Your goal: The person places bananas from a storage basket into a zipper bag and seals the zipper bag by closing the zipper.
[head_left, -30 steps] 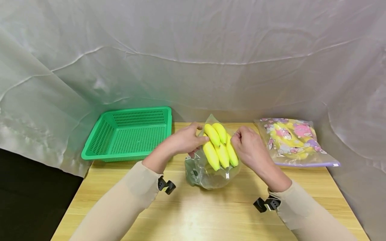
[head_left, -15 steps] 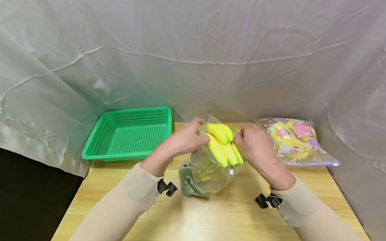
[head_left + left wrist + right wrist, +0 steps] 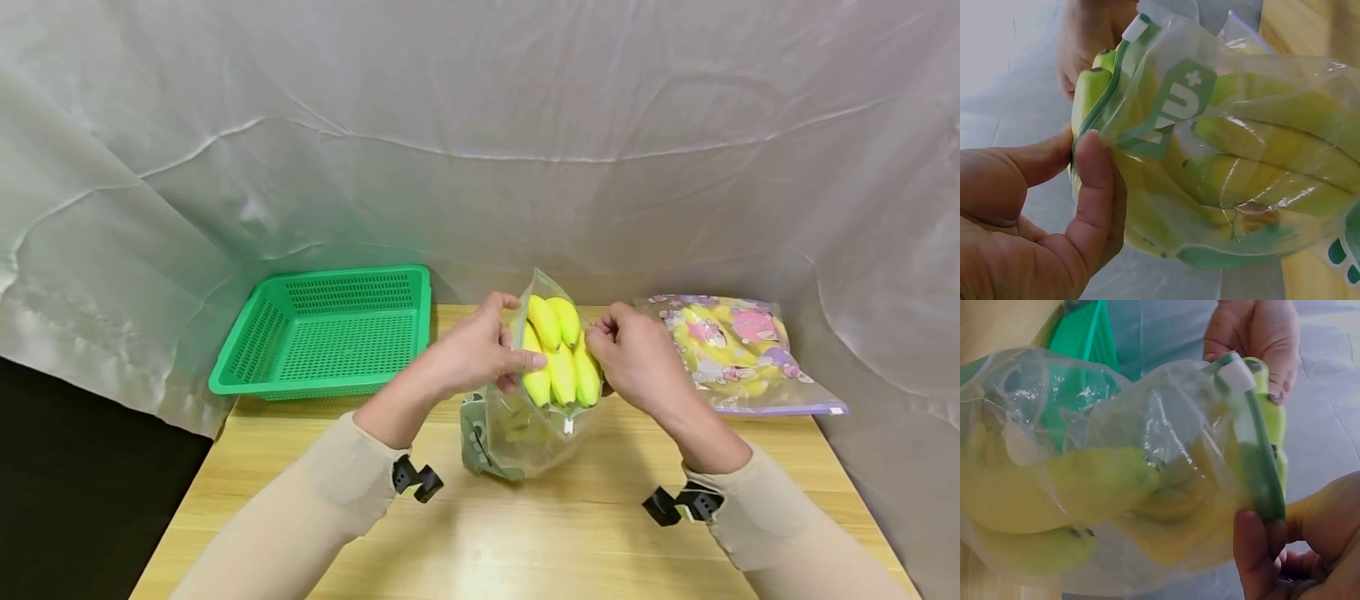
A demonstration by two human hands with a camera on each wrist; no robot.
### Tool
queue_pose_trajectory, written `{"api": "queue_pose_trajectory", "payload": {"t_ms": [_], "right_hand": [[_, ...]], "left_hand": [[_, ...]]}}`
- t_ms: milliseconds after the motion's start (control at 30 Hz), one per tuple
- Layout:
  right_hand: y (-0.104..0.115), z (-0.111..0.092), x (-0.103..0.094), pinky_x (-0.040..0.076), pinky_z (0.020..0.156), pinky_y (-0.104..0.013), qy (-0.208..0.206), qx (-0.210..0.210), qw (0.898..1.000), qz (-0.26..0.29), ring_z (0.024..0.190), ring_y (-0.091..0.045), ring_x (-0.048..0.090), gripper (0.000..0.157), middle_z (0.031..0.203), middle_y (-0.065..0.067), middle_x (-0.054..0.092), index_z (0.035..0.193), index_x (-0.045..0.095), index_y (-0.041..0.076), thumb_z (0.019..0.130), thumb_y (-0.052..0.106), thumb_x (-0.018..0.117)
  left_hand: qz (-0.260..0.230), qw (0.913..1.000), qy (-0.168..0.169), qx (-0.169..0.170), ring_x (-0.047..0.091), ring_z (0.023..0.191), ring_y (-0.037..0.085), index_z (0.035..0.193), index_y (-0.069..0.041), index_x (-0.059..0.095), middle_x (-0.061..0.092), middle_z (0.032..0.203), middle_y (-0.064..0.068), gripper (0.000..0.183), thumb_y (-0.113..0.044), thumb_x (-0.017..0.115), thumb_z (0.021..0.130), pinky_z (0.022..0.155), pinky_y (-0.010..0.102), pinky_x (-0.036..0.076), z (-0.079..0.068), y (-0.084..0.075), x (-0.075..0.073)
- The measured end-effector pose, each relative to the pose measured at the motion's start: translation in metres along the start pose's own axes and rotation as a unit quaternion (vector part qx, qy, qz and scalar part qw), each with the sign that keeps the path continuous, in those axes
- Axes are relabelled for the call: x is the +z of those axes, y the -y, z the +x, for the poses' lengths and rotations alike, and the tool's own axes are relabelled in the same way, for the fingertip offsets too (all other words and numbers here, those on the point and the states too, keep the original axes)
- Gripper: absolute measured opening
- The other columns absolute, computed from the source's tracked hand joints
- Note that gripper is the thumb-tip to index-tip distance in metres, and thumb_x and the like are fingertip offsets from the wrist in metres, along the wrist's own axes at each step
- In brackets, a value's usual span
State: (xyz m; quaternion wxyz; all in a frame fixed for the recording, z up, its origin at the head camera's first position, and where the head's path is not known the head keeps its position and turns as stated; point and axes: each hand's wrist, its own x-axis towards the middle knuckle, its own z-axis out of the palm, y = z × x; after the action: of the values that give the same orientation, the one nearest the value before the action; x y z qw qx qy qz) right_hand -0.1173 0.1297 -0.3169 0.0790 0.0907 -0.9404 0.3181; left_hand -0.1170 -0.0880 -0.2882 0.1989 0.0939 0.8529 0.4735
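A clear zip bag (image 3: pixel 536 454) with a green zip edge stands on the table, its mouth facing up. One bunch of yellow bananas (image 3: pixel 562 375) sits in the mouth, and more bananas (image 3: pixel 1279 150) show through the plastic below. My left hand (image 3: pixel 480 350) pinches the left side of the rim, its thumb reaching over the bunch. On the opposite side my right hand (image 3: pixel 637 354) pinches the rim between thumb and curled fingers, seen closely in the right wrist view. The white zip slider (image 3: pixel 1235 375) is at the near side of the rim.
A green perforated plastic basket (image 3: pixel 345 346) stands at the back left. At the back right lies a patterned zip bag (image 3: pixel 727 350) with bananas inside and a purple zip edge. Grey cloth (image 3: pixel 480 208) hangs behind the wooden table (image 3: pixel 510 542).
The bag's mouth has come up around the bunch, which first tilted right and now sits more upright and lower in it. My left hand has shifted right, its thumb now over the bananas.
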Motion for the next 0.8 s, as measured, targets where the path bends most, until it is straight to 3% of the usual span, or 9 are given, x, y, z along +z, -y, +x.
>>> {"api": "queue_pose_trajectory", "payload": {"t_ms": [167, 300, 433, 633, 800], "right_hand": [[0.001, -0.001, 0.001, 0.042, 0.050, -0.030, 0.007, -0.023, 0.999, -0.035, 0.054, -0.017, 0.053, 0.015, 0.069, -0.006, 0.058, 0.081, 0.059, 0.010, 0.091, 0.017, 0.051], [0.001, -0.002, -0.003, 0.038, 0.054, -0.032, -0.031, -0.034, 0.997, -0.058, 0.058, -0.021, 0.049, 0.015, 0.069, -0.006, 0.054, 0.076, 0.056, 0.010, 0.088, 0.013, 0.048], [0.002, -0.002, -0.010, 0.038, 0.057, -0.033, -0.050, -0.034, 0.996, -0.058, 0.062, -0.023, 0.048, 0.015, 0.072, -0.008, 0.053, 0.077, 0.054, 0.009, 0.089, 0.013, 0.046], [0.009, 0.003, -0.014, 0.038, 0.061, -0.034, -0.049, -0.065, 0.994, -0.070, 0.067, -0.023, 0.050, 0.017, 0.077, -0.007, 0.056, 0.080, 0.057, 0.010, 0.094, 0.017, 0.049], [0.014, 0.008, -0.017, 0.041, 0.062, -0.037, -0.057, -0.082, 0.991, -0.085, 0.069, -0.024, 0.052, 0.018, 0.078, -0.007, 0.057, 0.083, 0.061, 0.009, 0.095, 0.019, 0.054]], "left_hand": [[0.017, 0.9998, 0.004, -0.002, 0.065, 0.057, 0.025, 0.150, -0.016, 0.022, 0.060, 0.085, 0.014, 0.084, -0.017, 0.076, 0.085, 0.063, 0.046, 0.058, 0.000, 0.001, 0.007], [0.039, 0.9992, -0.011, -0.002, 0.062, 0.052, 0.024, 0.151, -0.020, 0.018, 0.062, 0.077, 0.015, 0.083, -0.004, 0.068, 0.087, 0.058, 0.044, 0.057, -0.003, -0.001, 0.008], [0.011, 0.9993, -0.035, -0.002, 0.064, 0.053, 0.026, 0.151, -0.021, 0.017, 0.060, 0.080, 0.015, 0.080, 0.000, 0.061, 0.087, 0.058, 0.043, 0.058, -0.005, -0.004, 0.004], [-0.069, 0.9970, -0.031, 0.019, 0.067, 0.060, 0.028, 0.149, -0.020, 0.019, 0.055, 0.092, 0.014, 0.072, -0.005, 0.056, 0.090, 0.060, 0.042, 0.059, -0.012, -0.010, 0.001], [-0.087, 0.9951, -0.031, 0.035, 0.069, 0.067, 0.035, 0.148, -0.024, 0.018, 0.059, 0.100, 0.014, 0.067, -0.018, 0.058, 0.095, 0.059, 0.041, 0.059, -0.019, -0.012, 0.000]]}}
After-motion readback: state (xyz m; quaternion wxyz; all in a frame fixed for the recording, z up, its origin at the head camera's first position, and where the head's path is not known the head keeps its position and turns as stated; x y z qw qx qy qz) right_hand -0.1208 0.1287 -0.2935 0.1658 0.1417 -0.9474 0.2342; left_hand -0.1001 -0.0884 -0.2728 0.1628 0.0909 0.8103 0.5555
